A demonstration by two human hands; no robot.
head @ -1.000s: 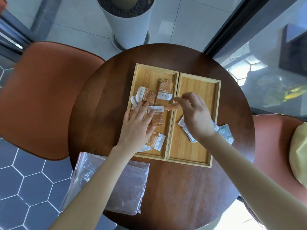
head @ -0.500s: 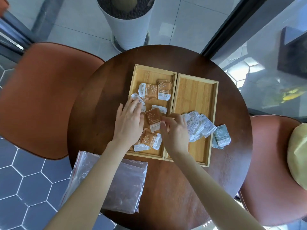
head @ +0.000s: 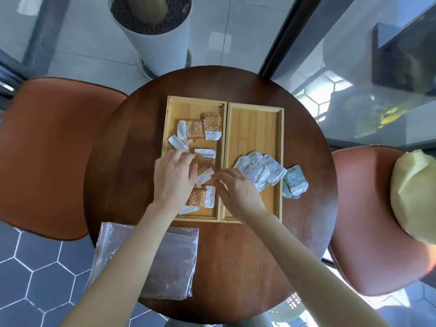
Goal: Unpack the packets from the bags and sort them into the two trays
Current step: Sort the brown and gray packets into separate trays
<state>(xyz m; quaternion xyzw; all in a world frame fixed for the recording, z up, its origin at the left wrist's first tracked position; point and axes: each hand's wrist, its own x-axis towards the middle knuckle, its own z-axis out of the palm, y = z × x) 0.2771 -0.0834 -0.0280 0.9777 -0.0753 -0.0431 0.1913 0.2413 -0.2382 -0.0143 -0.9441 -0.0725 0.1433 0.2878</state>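
Two wooden trays stand side by side on the round table. The left tray (head: 195,101) holds several orange packets (head: 193,129). The right tray (head: 254,108) holds a pile of grey-white packets (head: 258,167). One more grey packet (head: 295,182) lies on the table just right of that tray. My left hand (head: 173,177) is over the middle of the left tray, its fingers bent over an orange packet (head: 204,177). My right hand (head: 237,188) reaches across the trays' shared rims and pinches that packet's white end. An emptied clear plastic bag (head: 146,260) lies under my left forearm.
A dark round wooden table (head: 236,267) carries everything. Orange chairs stand at the left (head: 47,149) and right (head: 368,220); a yellowish bundle (head: 415,197) sits on the right one. A white planter (head: 155,36) stands beyond the table's far edge.
My right hand came back from the far end of the trays to the near middle and set an orange packet in the left tray. The left hand's fingers have curled over the packets.
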